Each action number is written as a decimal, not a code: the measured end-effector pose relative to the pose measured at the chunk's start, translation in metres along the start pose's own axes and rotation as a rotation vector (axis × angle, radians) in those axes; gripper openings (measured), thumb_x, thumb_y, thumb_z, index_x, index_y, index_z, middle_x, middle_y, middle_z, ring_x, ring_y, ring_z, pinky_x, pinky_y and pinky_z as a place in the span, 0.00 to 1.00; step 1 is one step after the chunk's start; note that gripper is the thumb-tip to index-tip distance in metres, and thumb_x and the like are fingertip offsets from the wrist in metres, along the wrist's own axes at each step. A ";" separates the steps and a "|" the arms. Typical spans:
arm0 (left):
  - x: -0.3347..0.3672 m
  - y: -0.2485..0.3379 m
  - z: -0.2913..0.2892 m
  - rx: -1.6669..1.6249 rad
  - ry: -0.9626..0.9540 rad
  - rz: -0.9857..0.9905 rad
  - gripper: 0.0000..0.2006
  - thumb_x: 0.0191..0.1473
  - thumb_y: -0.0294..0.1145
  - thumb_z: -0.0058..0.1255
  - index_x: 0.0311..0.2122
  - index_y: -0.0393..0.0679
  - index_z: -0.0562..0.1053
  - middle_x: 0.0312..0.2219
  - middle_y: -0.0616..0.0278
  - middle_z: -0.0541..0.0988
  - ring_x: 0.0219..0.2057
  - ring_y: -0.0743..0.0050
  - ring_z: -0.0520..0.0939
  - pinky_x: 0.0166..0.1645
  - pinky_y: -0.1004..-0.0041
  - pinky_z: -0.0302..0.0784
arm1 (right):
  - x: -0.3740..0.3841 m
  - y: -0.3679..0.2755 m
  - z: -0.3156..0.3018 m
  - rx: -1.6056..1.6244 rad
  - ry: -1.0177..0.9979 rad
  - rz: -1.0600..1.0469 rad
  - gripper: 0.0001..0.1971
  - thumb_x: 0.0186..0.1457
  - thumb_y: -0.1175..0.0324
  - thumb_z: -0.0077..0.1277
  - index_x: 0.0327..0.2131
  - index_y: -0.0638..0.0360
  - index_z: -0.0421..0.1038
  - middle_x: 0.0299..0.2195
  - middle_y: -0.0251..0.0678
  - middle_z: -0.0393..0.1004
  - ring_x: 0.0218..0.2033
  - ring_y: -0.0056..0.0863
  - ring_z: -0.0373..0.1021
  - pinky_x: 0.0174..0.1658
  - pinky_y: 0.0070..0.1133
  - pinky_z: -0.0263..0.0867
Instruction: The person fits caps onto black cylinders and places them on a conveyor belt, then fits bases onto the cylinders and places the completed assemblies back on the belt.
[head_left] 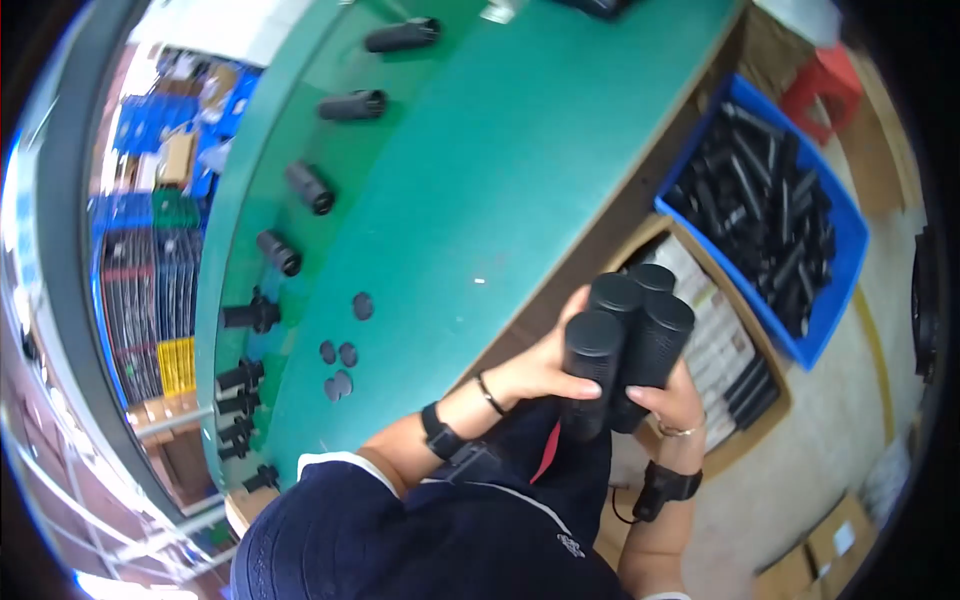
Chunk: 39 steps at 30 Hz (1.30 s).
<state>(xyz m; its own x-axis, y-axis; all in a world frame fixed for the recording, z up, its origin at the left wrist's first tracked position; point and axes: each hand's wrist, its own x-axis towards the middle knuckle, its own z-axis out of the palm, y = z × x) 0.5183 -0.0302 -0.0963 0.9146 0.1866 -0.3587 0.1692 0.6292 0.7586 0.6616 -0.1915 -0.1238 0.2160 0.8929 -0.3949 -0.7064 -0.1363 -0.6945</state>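
Between my two hands is a bundle of several black cylinders [592, 365], pressed side by side with their round ends up. My left hand [548, 366] grips the bundle from the left, its thumb lying across the nearest cylinder. From the right, my right hand [676, 402] closes on the same bundle, thumb toward the middle. Most fingers are hidden behind the cylinders. Under and beyond the bundle stands an open cardboard box [775, 408] with white wrapped packs and several black cylinders inside.
A green-topped table [450, 210] stretches away to the left, with small black discs [362, 306] on it. Black cylindrical parts [352, 105] line its far-left side. A blue bin [850, 235] full of black tubes and a red stool [822, 92] stand at right.
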 end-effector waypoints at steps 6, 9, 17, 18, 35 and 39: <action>-0.124 0.094 -0.080 -0.407 0.510 0.205 0.37 0.45 0.52 0.58 0.56 0.40 0.62 0.51 0.51 0.71 0.49 0.55 0.75 0.56 0.55 0.69 | 0.125 -0.050 0.180 -0.071 -0.493 0.088 0.50 0.40 0.77 0.61 0.64 0.59 0.40 0.58 0.39 0.57 0.59 0.29 0.54 0.61 0.22 0.48; -0.136 0.116 -0.123 -0.616 0.634 0.287 0.36 0.48 0.59 0.49 0.55 0.40 0.63 0.49 0.51 0.72 0.50 0.55 0.73 0.57 0.55 0.67 | 0.198 -0.023 0.221 -0.348 -0.527 0.117 0.48 0.36 0.70 0.63 0.62 0.57 0.47 0.51 0.42 0.64 0.53 0.33 0.62 0.55 0.26 0.59; -0.175 0.119 -0.185 -0.546 0.851 0.136 0.31 0.55 0.60 0.42 0.55 0.45 0.64 0.48 0.57 0.72 0.49 0.61 0.73 0.52 0.55 0.68 | 0.258 -0.039 0.262 -0.648 -0.320 0.512 0.34 0.40 0.65 0.58 0.54 0.62 0.60 0.42 0.42 0.72 0.39 0.33 0.72 0.41 0.29 0.71; -0.182 0.113 -0.190 -0.480 0.887 0.145 0.30 0.57 0.59 0.40 0.55 0.44 0.63 0.48 0.58 0.72 0.49 0.63 0.73 0.53 0.59 0.69 | 0.255 -0.043 0.269 -0.690 -0.314 0.464 0.35 0.40 0.65 0.57 0.55 0.62 0.59 0.44 0.44 0.71 0.41 0.33 0.71 0.42 0.28 0.70; -0.163 0.053 -0.193 0.111 1.117 0.149 0.23 0.56 0.30 0.51 0.54 0.34 0.61 0.46 0.53 0.74 0.43 0.66 0.76 0.45 0.68 0.75 | 0.186 0.005 0.148 -0.965 0.082 -0.437 0.37 0.51 0.64 0.57 0.62 0.54 0.50 0.51 0.49 0.67 0.53 0.41 0.64 0.55 0.32 0.59; -0.195 0.041 -0.235 0.542 1.325 0.012 0.34 0.52 0.48 0.54 0.52 0.28 0.61 0.49 0.42 0.70 0.47 0.59 0.74 0.49 0.61 0.71 | 0.100 0.009 0.088 -0.594 0.249 -0.484 0.25 0.56 0.67 0.53 0.56 0.54 0.60 0.41 0.35 0.72 0.44 0.24 0.68 0.48 0.24 0.64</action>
<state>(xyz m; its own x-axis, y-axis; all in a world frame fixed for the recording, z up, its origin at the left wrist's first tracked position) 0.2608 0.1367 -0.1232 -0.0436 0.9337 -0.3555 0.5567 0.3181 0.7674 0.6173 -0.0659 -0.1166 0.6001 0.7989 -0.0418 -0.0343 -0.0265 -0.9991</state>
